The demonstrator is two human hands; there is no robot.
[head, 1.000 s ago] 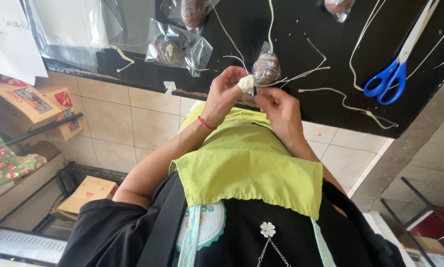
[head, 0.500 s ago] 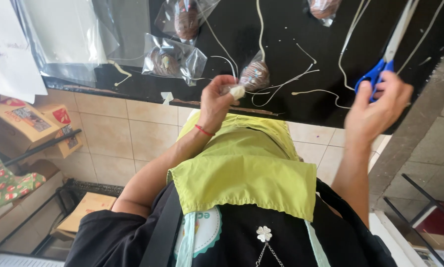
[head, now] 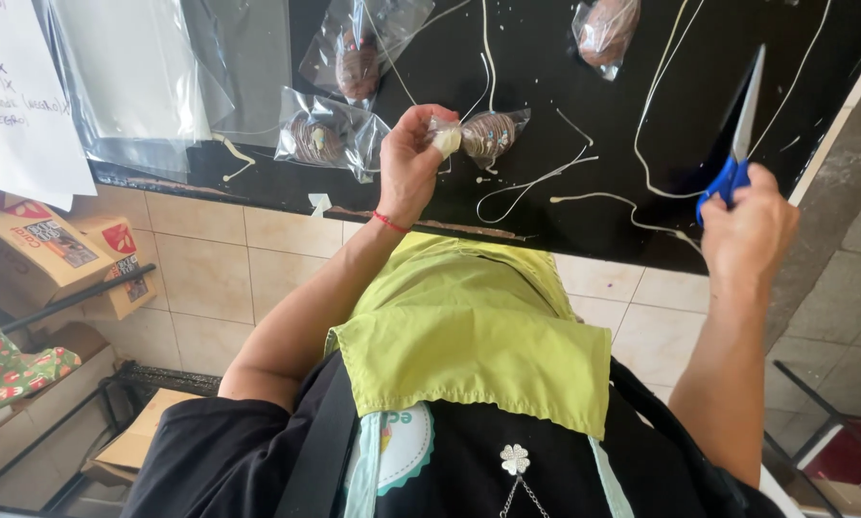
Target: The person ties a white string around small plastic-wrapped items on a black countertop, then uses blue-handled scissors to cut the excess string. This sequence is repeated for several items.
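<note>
Soft, even daylight fills the view, bright on the pale wall tiles [head: 210, 269] and the green cloth [head: 469, 336]. The black counter [head: 565, 86] shows dull sheen, and glare whitens the clear plastic sheets [head: 143, 77] at its left end. Shadows are faint. Wide-angle bending curves the edges; focus is fairly sharp.

Between the left hand [head: 413, 158] and the right hand [head: 749, 223] the black tabletop [head: 546, 77] lies open, crossed only by thin cream strings [head: 536, 182] that lie flat. The wrapped sweet [head: 488, 134] pinched by the left hand sits at the edge of that gap. Left of this hand, two more bagged sweets [head: 330, 139] and a heap of clear bags [head: 143, 77] crowd the surface. The blue-handled scissors [head: 737, 144] rise from the right hand, blades up, near another bagged sweet [head: 603, 34] at the far side.
</note>
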